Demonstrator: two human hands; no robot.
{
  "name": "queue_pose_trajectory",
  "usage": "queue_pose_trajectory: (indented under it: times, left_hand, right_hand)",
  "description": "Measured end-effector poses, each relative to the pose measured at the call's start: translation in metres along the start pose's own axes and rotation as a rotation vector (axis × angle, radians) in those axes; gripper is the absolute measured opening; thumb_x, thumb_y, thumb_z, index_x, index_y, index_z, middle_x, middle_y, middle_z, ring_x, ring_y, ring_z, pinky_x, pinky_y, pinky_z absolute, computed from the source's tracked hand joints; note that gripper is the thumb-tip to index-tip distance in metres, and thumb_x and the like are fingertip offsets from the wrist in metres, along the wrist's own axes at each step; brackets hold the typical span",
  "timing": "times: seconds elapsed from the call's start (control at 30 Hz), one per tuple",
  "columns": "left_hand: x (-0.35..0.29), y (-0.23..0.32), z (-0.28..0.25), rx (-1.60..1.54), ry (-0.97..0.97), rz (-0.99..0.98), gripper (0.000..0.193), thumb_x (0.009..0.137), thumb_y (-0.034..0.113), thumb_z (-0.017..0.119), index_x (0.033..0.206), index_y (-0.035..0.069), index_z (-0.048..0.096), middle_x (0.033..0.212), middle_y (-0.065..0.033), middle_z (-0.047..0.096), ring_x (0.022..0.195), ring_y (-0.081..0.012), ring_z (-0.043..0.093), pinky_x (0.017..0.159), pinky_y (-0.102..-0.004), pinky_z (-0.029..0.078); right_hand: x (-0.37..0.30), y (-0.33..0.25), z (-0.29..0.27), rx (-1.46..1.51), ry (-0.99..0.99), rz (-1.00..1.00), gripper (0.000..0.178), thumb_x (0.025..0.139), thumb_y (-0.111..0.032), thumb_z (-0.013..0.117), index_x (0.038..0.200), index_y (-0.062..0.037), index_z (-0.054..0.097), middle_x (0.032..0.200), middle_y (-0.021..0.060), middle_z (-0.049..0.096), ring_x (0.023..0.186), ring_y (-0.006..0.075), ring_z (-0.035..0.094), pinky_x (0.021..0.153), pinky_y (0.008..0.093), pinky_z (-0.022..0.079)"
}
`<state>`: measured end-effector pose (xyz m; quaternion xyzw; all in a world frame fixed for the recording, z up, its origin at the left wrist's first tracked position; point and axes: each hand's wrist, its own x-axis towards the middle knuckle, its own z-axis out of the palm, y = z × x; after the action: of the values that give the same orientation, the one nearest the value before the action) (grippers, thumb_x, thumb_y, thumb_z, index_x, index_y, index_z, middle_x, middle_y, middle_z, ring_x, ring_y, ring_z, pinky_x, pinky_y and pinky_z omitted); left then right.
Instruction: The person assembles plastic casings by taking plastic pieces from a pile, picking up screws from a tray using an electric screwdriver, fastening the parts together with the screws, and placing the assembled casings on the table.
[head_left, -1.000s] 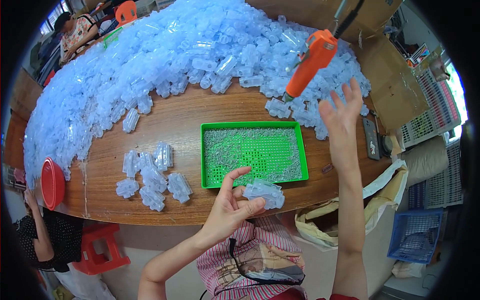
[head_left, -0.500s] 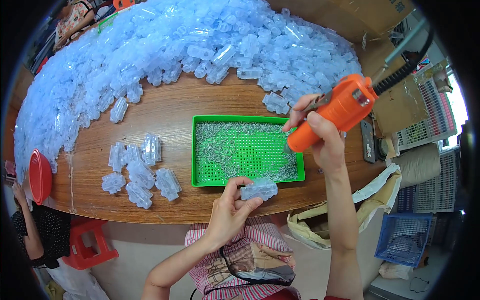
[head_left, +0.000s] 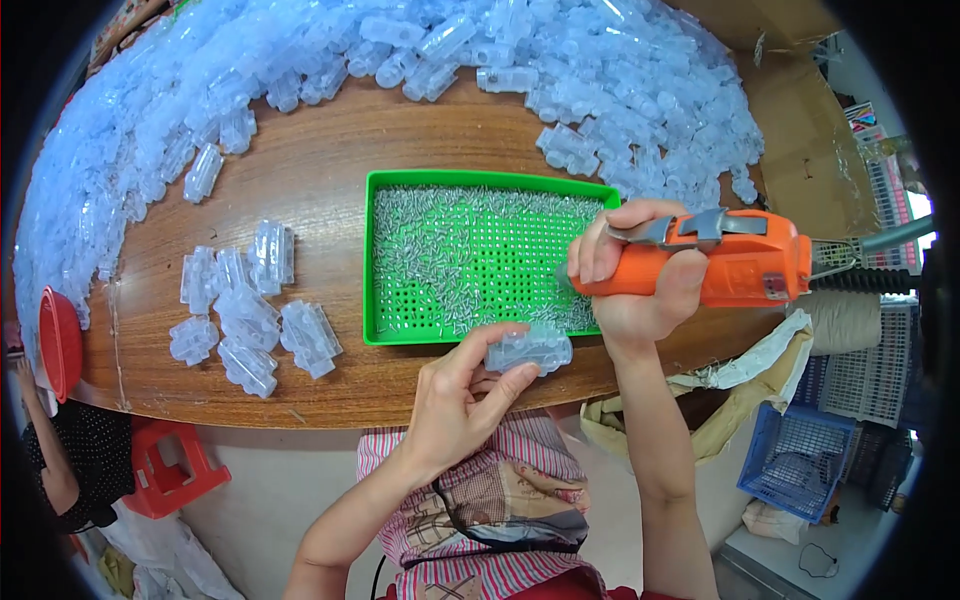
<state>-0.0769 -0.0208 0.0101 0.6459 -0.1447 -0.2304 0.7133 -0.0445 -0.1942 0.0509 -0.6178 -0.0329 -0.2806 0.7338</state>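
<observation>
My left hand (head_left: 462,398) is closed around one end of a clear plastic housing (head_left: 530,349), held just off the front edge of a green tray (head_left: 368,262). Small silvery screws (head_left: 415,235) lie scattered over the tray's perforated bottom. An orange power screwdriver (head_left: 690,262) is gripped in my right hand (head_left: 640,280), its body nearly level and its nose pointing left over the tray's right side. Its tip is partly hidden by my fingers. A metal lever runs along the tool's top. Left of the tray lies a small group of similar clear housings (head_left: 245,315).
A large heap of clear plastic pieces (head_left: 330,50) curves round the far side of the wooden table (head_left: 310,160). At the left edge stands a red bowl (head_left: 60,345), near another person's arm (head_left: 45,440). An open sack (head_left: 770,385) and a blue crate (head_left: 800,460) are at right.
My right hand has turned the screwdriver from a slant to nearly level and lowered it. My left hand still holds the housing. The view has shifted, so the table sits higher.
</observation>
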Motion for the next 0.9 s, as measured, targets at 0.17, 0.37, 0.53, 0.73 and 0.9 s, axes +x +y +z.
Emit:
queue_pose_trajectory:
  times: [0.17,0.37,0.53,0.73,0.9]
  left_hand:
    - [0.002,-0.002,-0.001,0.01,-0.011,0.014,0.033,0.084,0.009,0.067,0.114,0.0,0.055,0.086,-0.0135,0.066,0.074,-0.0129,0.066,0.06,-0.0254,0.055]
    - [0.002,0.005,-0.003,0.016,-0.062,-0.038,0.034,0.086,0.002,0.063,0.117,-0.003,0.051,0.095,-0.0107,0.065,0.083,-0.012,0.064,0.073,-0.0246,0.054]
    - [0.0,-0.001,-0.002,-0.01,-0.021,0.022,0.033,0.085,0.007,0.066,0.114,-0.001,0.054,0.09,-0.014,0.066,0.078,-0.0137,0.067,0.064,-0.0265,0.056]
    - [0.002,-0.001,-0.004,0.018,-0.042,0.063,0.032,0.084,0.007,0.066,0.113,0.0,0.055,0.094,-0.014,0.066,0.081,-0.0154,0.067,0.065,-0.0276,0.058]
    - [0.002,-0.001,-0.004,-0.001,-0.018,0.079,0.032,0.084,0.008,0.066,0.113,0.0,0.055,0.094,-0.0138,0.066,0.08,-0.0158,0.067,0.065,-0.0274,0.058]
  right_hand:
    - [0.002,0.003,-0.002,0.01,-0.014,0.014,0.065,0.084,-0.066,0.047,0.096,-0.0019,0.051,0.058,0.0038,0.043,0.051,0.0161,0.045,0.047,0.0307,0.039]
    - [0.002,0.003,0.0,-0.032,-0.04,0.017,0.065,0.084,-0.065,0.046,0.095,-0.0017,0.05,0.057,0.0043,0.042,0.05,0.0164,0.045,0.047,0.0307,0.039]
    - [-0.001,0.003,0.001,-0.036,-0.047,0.036,0.067,0.083,-0.067,0.047,0.097,-0.0013,0.051,0.059,0.0044,0.043,0.051,0.0166,0.045,0.048,0.0308,0.039]
    - [-0.009,-0.031,-0.005,0.132,-0.177,-0.019,0.077,0.076,-0.073,0.05,0.107,-0.0015,0.054,0.062,0.0044,0.049,0.056,0.017,0.048,0.051,0.0317,0.04]
    - [-0.036,-0.081,0.018,-0.031,-0.394,-0.166,0.072,0.076,-0.069,0.054,0.111,-0.006,0.052,0.065,0.0029,0.048,0.056,0.015,0.046,0.049,0.0303,0.041]
